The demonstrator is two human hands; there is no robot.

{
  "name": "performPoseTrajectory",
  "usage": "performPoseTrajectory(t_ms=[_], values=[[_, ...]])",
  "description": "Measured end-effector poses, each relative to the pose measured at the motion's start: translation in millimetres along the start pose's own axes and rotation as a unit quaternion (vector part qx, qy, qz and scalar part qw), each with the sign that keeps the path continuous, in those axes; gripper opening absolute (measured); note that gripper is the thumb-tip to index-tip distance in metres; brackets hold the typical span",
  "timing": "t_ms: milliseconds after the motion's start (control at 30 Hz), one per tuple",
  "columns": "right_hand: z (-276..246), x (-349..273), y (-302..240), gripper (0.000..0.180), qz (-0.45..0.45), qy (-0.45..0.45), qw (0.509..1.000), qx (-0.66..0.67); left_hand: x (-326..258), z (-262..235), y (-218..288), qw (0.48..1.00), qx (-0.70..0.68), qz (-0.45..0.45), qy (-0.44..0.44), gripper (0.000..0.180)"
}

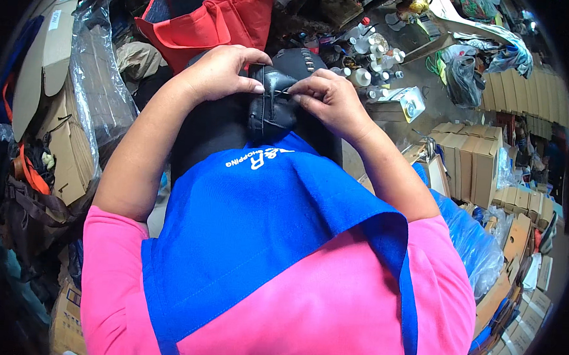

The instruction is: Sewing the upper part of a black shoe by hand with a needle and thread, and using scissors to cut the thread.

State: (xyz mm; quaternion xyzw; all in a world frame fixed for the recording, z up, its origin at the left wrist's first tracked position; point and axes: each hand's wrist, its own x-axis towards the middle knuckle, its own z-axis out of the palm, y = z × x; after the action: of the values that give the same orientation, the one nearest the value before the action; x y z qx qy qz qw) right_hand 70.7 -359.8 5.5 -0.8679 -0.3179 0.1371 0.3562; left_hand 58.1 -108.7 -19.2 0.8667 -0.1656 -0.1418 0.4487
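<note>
A black, shiny, padded leather-like piece rests on my lap, and its kind is not clear. My left hand grips its upper left edge, with the thumb pressed on top and fingers curled behind. On the right, my right hand pinches a thin, pale, needle-like sliver against the piece's surface. The fingertips nearly touch the black material. Just beyond lies another black part with a row of light stitches; whether the two are joined I cannot tell. A blue apron covers my front below the hands.
A red bag stands open beyond my left hand. Several bottles crowd the floor at the far right. Stacked cardboard boxes and blue plastic sheeting lie to the right. Flattened cardboard and clear plastic wrap are at the left.
</note>
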Motion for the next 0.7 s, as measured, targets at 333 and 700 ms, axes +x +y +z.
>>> performPoseTrajectory(t_ms=[333, 700], values=[[-8, 11, -8, 0.016, -0.041, -0.042, 0.995, -0.085, 2, 2, -5, 1.0, -0.021, -0.008, -0.001, 0.052], [6, 30, 27, 0.016, -0.108, -0.045, 0.993, -0.029, 13, 9, -4, 0.998, -0.06, 0.0, 0.012, 0.04]])
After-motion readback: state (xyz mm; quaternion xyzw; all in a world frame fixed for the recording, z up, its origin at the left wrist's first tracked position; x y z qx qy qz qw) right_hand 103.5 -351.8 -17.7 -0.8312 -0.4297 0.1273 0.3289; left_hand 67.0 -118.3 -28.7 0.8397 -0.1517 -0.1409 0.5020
